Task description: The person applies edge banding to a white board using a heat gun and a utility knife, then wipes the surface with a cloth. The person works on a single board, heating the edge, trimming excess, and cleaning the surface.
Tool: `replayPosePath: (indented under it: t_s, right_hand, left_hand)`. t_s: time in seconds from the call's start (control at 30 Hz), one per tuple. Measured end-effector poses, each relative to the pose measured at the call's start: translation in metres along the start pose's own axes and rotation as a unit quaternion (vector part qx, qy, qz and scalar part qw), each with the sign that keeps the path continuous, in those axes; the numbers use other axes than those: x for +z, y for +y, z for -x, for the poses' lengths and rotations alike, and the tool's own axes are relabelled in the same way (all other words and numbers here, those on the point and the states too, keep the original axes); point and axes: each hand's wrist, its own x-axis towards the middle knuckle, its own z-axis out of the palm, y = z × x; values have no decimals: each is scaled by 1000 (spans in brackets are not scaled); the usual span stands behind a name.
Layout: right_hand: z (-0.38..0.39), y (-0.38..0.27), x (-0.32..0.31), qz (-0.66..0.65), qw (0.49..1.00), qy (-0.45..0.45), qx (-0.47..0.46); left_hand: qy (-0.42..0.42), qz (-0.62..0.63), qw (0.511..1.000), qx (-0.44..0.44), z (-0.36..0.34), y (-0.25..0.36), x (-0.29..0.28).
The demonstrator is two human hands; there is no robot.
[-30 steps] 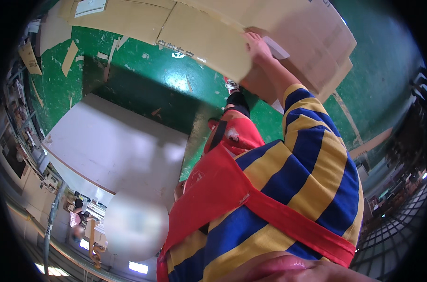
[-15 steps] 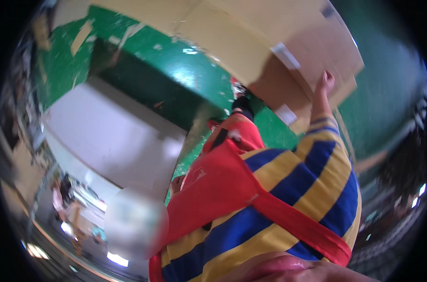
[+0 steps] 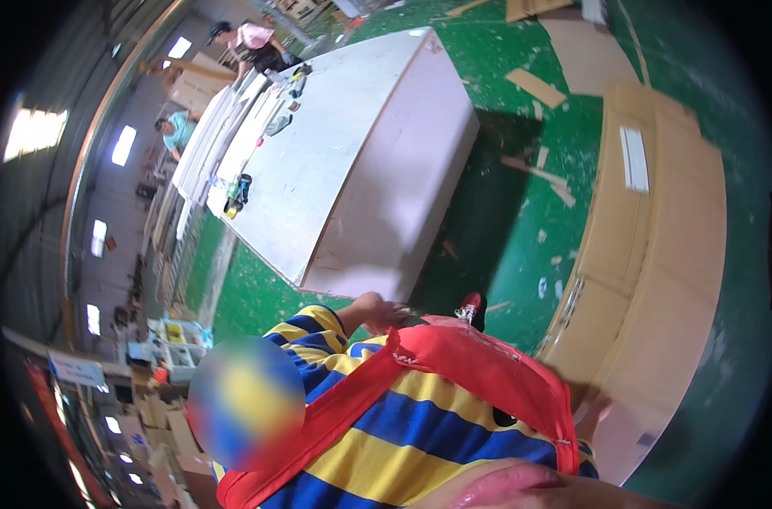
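My left hand point(image 3: 376, 313) hangs low in front of the red apron point(image 3: 479, 356), near the lower corner of the big white workbench point(image 3: 318, 161). Its fingers are in shadow and partly hidden, so what they hold, if anything, does not show. At the apron's right edge, a blurred bit of my right hand point(image 3: 596, 412) appears beside the long brown cardboard point(image 3: 666, 280). The fingers of that hand cannot be made out. A white label point(image 3: 634, 159) is stuck on the cardboard, which lies along my right side.
Dark hand tools point(image 3: 239, 196) lie on the workbench, with long white strips point(image 3: 224, 136) along its far left side. Cardboard scraps point(image 3: 536, 87) litter the green floor point(image 3: 505, 280). Two people point(image 3: 254, 38) point(image 3: 180, 129) stand beyond the bench. Bins point(image 3: 179, 352) are at the left.
My view has swung left, bringing the bench top and the people into sight. My right hand, earlier stretched out over the cardboard, is now low at my side, mostly hidden.
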Motion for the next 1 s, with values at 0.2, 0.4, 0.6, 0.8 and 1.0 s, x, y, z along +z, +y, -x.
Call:
replayPosePath:
  t_s: [0.2,0.4,0.6,0.8,1.0]
  right_hand:
    - [-121,-261,-138,-409,899,-145,-63]
    - [-180,-485,-276,-481,810,-289,-170]
    - [-286,-569,-420,-563,801,-176,-101]
    - [-317,-788,-734,-479,826,122,-271]
    - [-384,-942,-918,-338,378,299,-809]
  left_hand:
    - [44,87,995,-5,-92,-41,-46]
    - [86,113,989,39,-238,-21,-90]
    - [84,45,959,265,-287,196,-259]
    - [146,321,909,221,-359,290,-423]
    - [249,321,889,210,-419,352,-548]
